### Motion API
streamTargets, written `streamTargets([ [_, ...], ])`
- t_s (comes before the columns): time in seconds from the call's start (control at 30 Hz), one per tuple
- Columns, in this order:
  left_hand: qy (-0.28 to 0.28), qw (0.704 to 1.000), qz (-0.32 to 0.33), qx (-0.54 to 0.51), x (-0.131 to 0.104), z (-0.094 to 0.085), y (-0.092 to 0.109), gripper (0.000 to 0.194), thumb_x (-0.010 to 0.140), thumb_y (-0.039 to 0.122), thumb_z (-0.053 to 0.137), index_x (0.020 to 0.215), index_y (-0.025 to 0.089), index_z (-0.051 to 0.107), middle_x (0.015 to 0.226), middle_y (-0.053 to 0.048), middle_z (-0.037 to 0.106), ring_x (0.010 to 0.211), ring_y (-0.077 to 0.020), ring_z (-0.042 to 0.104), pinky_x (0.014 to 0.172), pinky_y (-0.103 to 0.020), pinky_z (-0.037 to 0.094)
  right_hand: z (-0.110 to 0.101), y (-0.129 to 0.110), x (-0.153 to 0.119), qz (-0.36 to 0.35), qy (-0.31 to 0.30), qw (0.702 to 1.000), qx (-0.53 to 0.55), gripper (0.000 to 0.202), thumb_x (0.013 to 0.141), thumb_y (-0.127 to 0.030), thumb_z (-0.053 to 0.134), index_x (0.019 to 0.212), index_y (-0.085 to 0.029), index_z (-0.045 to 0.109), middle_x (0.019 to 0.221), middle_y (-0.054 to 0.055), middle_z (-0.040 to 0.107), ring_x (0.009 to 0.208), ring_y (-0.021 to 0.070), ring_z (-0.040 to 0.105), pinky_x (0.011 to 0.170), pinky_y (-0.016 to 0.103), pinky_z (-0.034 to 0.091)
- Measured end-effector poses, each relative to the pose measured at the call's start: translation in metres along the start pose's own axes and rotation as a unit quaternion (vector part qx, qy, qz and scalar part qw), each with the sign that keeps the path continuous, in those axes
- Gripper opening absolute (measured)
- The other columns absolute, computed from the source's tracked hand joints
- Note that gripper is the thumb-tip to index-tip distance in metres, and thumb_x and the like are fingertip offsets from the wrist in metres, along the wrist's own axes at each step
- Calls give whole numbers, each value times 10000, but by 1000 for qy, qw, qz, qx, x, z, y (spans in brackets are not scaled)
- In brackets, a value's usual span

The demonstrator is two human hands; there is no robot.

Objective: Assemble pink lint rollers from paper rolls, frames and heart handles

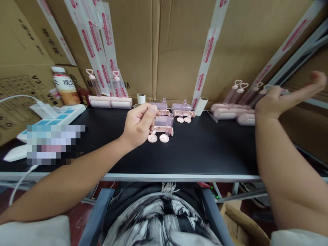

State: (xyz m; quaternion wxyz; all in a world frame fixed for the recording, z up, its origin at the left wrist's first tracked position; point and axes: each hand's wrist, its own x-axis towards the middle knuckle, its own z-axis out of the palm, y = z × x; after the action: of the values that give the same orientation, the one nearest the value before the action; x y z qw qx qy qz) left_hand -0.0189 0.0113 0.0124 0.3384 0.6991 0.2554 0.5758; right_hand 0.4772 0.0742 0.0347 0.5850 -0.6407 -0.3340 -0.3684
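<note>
Near the middle of the black table (205,150), my left hand (140,124) is closed, fingertips pressed together; whatever it grips is hidden. Beside it lie a pink cylinder part (164,129), a clear pinkish tube (169,124) and two round pink discs (164,138). A second set of pink parts (183,112) with discs (180,120) sits behind. At the right, my right hand (275,100) is raised with fingers stretched out, by several clear tubes with heart-shaped tops (239,90). It partly covers that group. Pink cylinders (225,112) lie below those tubes.
More heart-topped tubes (117,83) stand above pink cylinders (110,101) at back left. White cardboard tubes (201,106) stand along the cardboard wall (179,44). A drink bottle (65,85) and a power strip (61,116) with cables occupy the left. A cardboard box (241,222) sits below right.
</note>
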Motion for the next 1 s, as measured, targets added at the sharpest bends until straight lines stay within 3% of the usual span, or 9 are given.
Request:
streamTargets([
  [0.07, 2, 1000, 9, 21, 4, -3, -3, 427, 1009, 569, 572, 833, 186, 639, 554, 42, 521, 472, -95, 501, 494, -248, 419, -6, -35, -12, -45, 9, 996, 74, 592, 689, 8, 538, 1266, -122, 566, 1304, 246, 570, 1303, 355, 551, 1176, 494, 369],
  [0.17, -37, 992, 25, 117, 15, -12, -10, 342, 994, 471, 589, 835, 176, 655, 602, 30, 566, 549, -106, 519, 573, -254, 418, -21, -97, -50, -78, -135, 952, 262, 244, 865, -141, 545, 1088, -176, 638, 1023, 160, 661, 940, 287, 671, 902, 468, 540],
  [0.27, -136, 957, 4, 256, 26, -23, -18, 243, 937, 373, 622, 888, 159, 727, 659, 9, 638, 597, -124, 546, 605, -258, 390, -39, -154, -99, -72, -421, 838, 339, 203, 931, -365, 626, 1050, -210, 680, 776, 51, 655, 679, 225, 621, 698, 413, 528],
  [0.33, -193, 926, -31, 324, 29, -26, -22, 225, 922, 336, 612, 943, 168, 761, 648, 7, 662, 571, -132, 551, 598, -258, 367, -47, -180, -129, -91, -546, 761, 338, 361, 918, -524, 678, 1122, -226, 686, 693, 6, 623, 618, 204, 566, 613, 363, 458],
  [0.4, -235, 888, -49, 391, 28, -27, -25, 245, 929, 348, 601, 985, 186, 775, 653, -5, 684, 560, -146, 558, 586, -264, 342, -51, -195, -151, -95, -621, 710, 319, 521, 878, -646, 711, 1178, -222, 676, 619, -29, 561, 571, 181, 505, 565, 325, 381],
  [0.53, -297, 786, -28, 542, 22, -21, -27, 357, 971, 458, 556, 1075, 196, 775, 864, -91, 772, 720, -227, 675, 588, -285, 325, -47, -199, -178, -103, -647, 683, 323, 498, 818, -678, 770, 940, -202, 688, 601, -29, 545, 568, 157, 469, 556, 301, 322],
  [0.67, -330, 706, -17, 626, 22, -15, -26, 369, 998, 409, 505, 1158, 185, 751, 1054, -143, 792, 943, -301, 746, 644, -301, 397, -46, -192, -188, -82, -650, 649, 388, 394, 878, -576, 737, 811, -192, 680, 614, -10, 584, 566, 148, 474, 556, 295, 339],
  [0.77, -328, 704, -22, 629, 23, -13, -24, 344, 995, 386, 515, 1171, 202, 748, 1041, -118, 799, 965, -293, 754, 657, -306, 407, -52, -190, -186, -41, -622, 643, 445, 347, 869, -522, 759, 830, -187, 678, 639, -17, 603, 568, 131, 491, 549, 278, 365],
  [1.0, -319, 766, -25, 557, 26, -17, -22, 261, 945, 359, 588, 1054, 207, 771, 846, -59, 768, 791, -219, 700, 626, -293, 351, -64, -185, -169, 58, -559, 626, 540, 323, 840, -462, 808, 945, -184, 682, 653, -29, 653, 501, 109, 540, 502, 259, 438],
])
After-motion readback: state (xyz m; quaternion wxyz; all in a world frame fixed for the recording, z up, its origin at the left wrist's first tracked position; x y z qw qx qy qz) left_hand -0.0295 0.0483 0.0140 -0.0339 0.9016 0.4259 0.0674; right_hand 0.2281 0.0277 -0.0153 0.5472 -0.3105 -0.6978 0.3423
